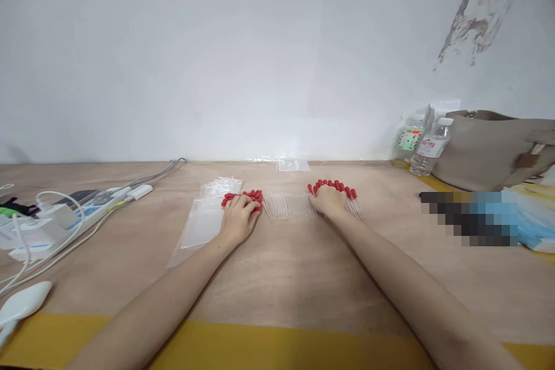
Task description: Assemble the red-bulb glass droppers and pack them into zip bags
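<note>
My left hand (pixel 238 218) lies over a pile of red rubber bulbs (pixel 255 195), its fingers curled down on them; the fingertips are partly hidden. Beneath and beside that wrist are clear plastic zip bags (pixel 202 222). A row of thin clear glass tubes (pixel 288 206) lies side by side between my hands. My right hand (pixel 329 199) is closed at the right end of this row, over droppers with red bulbs (pixel 342 187) pointing away from me. What its fingers pinch is mostly covered by the hand, but a dropper's bulb shows at the fingertips.
Another small zip bag (pixel 293 166) lies near the wall. At left are a power strip (pixel 93 208), chargers (pixel 39 231) and white cables. Two plastic bottles (pixel 431 147) and a beige bag (pixel 485 147) stand at back right, near a blue and white package (pixel 535 222).
</note>
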A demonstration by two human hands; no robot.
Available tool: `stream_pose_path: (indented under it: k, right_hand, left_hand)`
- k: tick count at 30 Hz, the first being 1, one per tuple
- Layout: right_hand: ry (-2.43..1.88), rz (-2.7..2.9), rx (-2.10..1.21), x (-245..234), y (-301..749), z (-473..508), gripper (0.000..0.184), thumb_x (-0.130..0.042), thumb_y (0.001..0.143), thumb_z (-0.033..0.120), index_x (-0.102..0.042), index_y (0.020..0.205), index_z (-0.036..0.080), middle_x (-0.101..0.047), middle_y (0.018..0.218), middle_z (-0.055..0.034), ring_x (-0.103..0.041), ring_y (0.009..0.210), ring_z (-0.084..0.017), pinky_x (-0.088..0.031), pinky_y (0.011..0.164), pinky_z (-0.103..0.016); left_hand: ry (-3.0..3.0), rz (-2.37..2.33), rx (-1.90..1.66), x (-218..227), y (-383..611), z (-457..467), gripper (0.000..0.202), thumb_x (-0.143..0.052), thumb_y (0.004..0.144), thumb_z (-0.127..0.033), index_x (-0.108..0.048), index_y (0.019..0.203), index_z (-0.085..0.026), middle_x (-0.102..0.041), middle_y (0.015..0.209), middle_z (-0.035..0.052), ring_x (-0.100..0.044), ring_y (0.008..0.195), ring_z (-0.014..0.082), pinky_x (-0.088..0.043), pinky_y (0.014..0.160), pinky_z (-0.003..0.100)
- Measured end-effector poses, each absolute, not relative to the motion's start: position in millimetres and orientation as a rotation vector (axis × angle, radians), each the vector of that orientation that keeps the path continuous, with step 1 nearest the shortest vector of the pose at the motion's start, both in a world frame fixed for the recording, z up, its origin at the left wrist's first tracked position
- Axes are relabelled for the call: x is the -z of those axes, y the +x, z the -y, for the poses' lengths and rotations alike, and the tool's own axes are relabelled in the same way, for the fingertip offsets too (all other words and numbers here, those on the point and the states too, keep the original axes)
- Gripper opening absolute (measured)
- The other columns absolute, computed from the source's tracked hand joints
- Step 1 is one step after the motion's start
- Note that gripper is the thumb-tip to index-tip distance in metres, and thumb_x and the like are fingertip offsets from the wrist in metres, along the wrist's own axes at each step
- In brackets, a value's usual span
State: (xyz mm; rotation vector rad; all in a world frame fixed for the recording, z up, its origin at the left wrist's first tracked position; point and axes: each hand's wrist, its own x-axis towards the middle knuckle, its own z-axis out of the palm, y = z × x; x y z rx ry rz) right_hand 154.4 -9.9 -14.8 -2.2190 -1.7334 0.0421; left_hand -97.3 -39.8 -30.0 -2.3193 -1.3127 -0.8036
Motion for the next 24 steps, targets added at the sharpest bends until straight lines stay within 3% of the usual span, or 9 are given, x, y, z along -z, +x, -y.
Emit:
stream_pose_path:
  k: [5, 14, 24]
  right_hand:
    - [-2.246, 1.726, -0.106, 13.5, 154.7, 10.6, 0.030, -0.041, 0.078, 0.037, -0.062, 0.082, 0.016, -0.063, 0.086, -0.0110, -0.057, 0.085, -0.024, -0.034, 0.075, -0.037]
    - [-2.289, 1.729, -0.200, 15.2, 154.1, 5.7, 0.019, -0.049, 0.073, 0.030, -0.062, 0.080, 0.018, -0.062, 0.081, -0.0093, -0.057, 0.084, -0.024, -0.032, 0.077, -0.039]
    - [-2.323, 1.768, -0.259, 6.1, 153.3, 11.4, 0.014, -0.052, 0.069, 0.024, -0.060, 0.079, 0.018, -0.062, 0.085, -0.0092, -0.056, 0.087, -0.024, -0.031, 0.078, -0.039]
  left_hand:
    - [-2.337, 1.313, 0.842, 31.2, -97.2, 36.6, 0.013, -0.046, 0.082, -0.024, -0.058, 0.085, -0.020, -0.054, 0.085, 0.0050, -0.048, 0.084, 0.0216, -0.035, 0.073, 0.035]
    - [-2.440, 1.208, 1.152, 27.8, -93.9, 38.8, 0.013, -0.039, 0.085, -0.019, -0.050, 0.091, -0.018, -0.053, 0.091, 0.0056, -0.049, 0.091, 0.0190, -0.040, 0.079, 0.031]
    - [-2.453, 1.275, 1.260, 28.6, -94.1, 38.6, 0.012, -0.038, 0.083, -0.016, -0.048, 0.089, -0.019, -0.057, 0.087, 0.0034, -0.054, 0.081, 0.0171, -0.042, 0.070, 0.029]
